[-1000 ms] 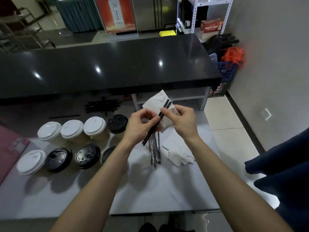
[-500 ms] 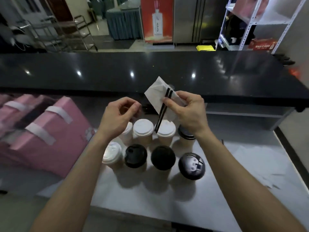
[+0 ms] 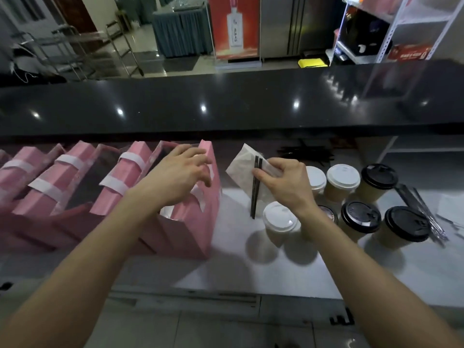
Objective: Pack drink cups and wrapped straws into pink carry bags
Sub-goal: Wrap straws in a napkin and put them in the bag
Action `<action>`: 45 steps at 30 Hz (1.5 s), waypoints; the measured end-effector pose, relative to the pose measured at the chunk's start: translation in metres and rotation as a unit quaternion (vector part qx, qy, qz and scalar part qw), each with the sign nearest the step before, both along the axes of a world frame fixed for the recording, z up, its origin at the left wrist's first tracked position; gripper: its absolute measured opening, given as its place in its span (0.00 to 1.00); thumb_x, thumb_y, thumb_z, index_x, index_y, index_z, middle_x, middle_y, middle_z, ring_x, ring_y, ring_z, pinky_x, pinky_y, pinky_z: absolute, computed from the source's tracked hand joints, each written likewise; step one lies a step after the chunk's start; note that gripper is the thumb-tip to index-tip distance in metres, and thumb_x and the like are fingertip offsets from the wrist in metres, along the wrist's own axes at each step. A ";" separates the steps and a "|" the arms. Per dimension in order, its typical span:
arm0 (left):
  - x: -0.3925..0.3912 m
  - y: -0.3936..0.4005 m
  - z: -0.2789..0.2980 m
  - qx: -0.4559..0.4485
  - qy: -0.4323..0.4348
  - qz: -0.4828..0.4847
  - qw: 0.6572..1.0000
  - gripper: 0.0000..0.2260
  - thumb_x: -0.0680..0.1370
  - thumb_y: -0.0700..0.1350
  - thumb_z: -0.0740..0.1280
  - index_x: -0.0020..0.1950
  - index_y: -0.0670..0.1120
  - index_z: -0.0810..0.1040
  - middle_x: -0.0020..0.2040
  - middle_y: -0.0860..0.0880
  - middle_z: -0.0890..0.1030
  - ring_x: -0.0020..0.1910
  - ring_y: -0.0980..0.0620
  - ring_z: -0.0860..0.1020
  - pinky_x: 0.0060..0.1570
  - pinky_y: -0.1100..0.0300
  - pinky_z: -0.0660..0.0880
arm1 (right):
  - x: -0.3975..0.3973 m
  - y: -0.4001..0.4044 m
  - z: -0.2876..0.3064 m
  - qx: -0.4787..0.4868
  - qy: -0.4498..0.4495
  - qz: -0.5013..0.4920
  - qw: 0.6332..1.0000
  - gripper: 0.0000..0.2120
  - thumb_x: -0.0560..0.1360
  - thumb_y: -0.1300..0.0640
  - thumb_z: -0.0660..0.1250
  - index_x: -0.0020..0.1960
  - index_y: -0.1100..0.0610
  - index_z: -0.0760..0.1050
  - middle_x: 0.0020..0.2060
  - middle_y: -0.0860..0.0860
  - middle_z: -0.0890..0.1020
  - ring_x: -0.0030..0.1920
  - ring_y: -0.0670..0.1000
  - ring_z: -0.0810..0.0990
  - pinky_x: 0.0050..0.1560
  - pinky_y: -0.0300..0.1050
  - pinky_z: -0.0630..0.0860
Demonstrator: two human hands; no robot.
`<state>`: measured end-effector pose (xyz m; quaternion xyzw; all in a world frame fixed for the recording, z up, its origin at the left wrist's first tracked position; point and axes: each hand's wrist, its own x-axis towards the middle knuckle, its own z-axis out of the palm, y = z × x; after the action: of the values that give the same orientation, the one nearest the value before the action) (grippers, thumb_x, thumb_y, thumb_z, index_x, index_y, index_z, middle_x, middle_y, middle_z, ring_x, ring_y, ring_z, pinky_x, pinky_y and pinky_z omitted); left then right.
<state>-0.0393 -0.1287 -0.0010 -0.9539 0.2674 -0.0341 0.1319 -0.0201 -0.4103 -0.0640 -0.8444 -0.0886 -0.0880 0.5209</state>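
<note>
Pinching two black straws [image 3: 255, 189] w/ a white napkin [image 3: 241, 169] between thumb & curled fingers, the right hand [image 3: 283, 183] hangs above the white counter [image 3: 251, 272], just left of the cups [image 3: 342, 182]. Left hand [image 3: 179, 173], fingers spread, reaches over the nearest pink bag [image 3: 190, 229] by the counter's left edge; more bags [image 3: 50, 187] behind.

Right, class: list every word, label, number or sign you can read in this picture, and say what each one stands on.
No text here can be read for certain.
Tall red poster with a white bottle: dark characters on the bottle's label, too blurred to read.
Red cardboard box on the white metal shelf: a line of white lettering, too small and blurred to read.
Black plastic cup lids: raised marks, not legible.
Pink paper carry bags: no print visible.
</note>
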 end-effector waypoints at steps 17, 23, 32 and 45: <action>0.088 -0.008 -0.011 -0.029 0.030 0.012 0.999 0.08 0.82 0.49 0.68 0.59 0.53 0.84 0.57 0.53 0.85 0.67 0.49 0.78 0.82 0.50 0.57 | -0.004 -0.024 0.021 0.024 -0.096 -0.097 0.990 0.11 0.79 0.48 0.77 0.44 0.55 0.85 0.34 0.50 0.84 0.36 0.52 0.80 0.39 0.54 0.77; 0.110 -0.016 -0.011 -0.117 0.044 0.137 0.983 0.14 0.82 0.57 0.70 0.40 0.54 0.73 0.43 0.50 0.82 0.45 0.43 0.80 0.45 0.50 0.76 | 0.011 -0.031 0.050 0.016 -0.190 -0.118 0.975 0.09 0.79 0.49 0.77 0.51 0.56 0.87 0.41 0.46 0.86 0.40 0.47 0.82 0.43 0.50 0.79; 0.118 0.047 -0.004 -0.244 0.132 0.104 0.955 0.38 0.67 0.58 0.85 0.73 0.59 0.74 0.64 0.58 0.77 0.62 0.58 0.76 0.63 0.57 0.75 | 0.027 0.015 0.089 0.070 -0.240 -0.078 0.965 0.05 0.79 0.50 0.78 0.49 0.50 0.86 0.36 0.37 0.82 0.36 0.41 0.78 0.38 0.36 0.72; 0.121 0.102 -0.027 -0.301 0.015 0.088 0.949 0.10 0.80 0.43 0.68 0.57 0.52 0.70 0.43 0.52 0.82 0.45 0.39 0.82 0.45 0.46 0.77 | 0.023 0.090 0.086 0.094 -0.154 0.105 0.978 0.08 0.80 0.60 0.77 0.50 0.47 0.84 0.37 0.37 0.82 0.35 0.39 0.77 0.36 0.32 0.73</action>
<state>0.0816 -0.0270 -0.0283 -0.9694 0.1618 -0.0867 -0.1629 0.0026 -0.3207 0.0217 -0.7541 -0.2475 -0.1695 0.5843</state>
